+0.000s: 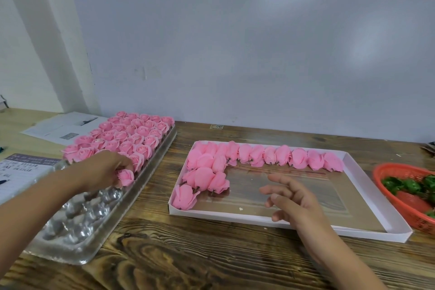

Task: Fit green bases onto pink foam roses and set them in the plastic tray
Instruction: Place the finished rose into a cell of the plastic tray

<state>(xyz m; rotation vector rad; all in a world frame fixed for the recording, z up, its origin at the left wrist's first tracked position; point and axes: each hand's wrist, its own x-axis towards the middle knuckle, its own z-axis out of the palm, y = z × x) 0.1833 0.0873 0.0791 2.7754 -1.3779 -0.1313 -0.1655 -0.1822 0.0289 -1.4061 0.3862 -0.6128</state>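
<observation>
**Soft roses, light touch: seating a bloom in the clear tray**

At the left, the clear moulded plastic tray [80, 226] lies on the dark-grained wooden table [188, 263], its far rows packed with upright pink foam roses [127, 136] and its near cups bare. The left hand [103, 167] reaches over it, fingers curled round a single pink rose [126, 177] that sits at the near edge of the filled rows; whether it is fully down in its cup cannot be told.

Further right, a shallow white cardboard box [329, 226] holds unfinished pink foam blooms [259, 155] lying on their sides along its far and left walls. The right hand [292, 198] hovers over the box's bare floor, fingers spread and relaxed, holding nothing. At the far right, an orange mesh basket [390, 172] carries the dark green bases [404, 185].

The foam looks featherlight and easily crushed, so a rose is probably best taken low at its sides, near the base, with little squeeze; petals would likely dent or tear under a hard pinch.
</observation>
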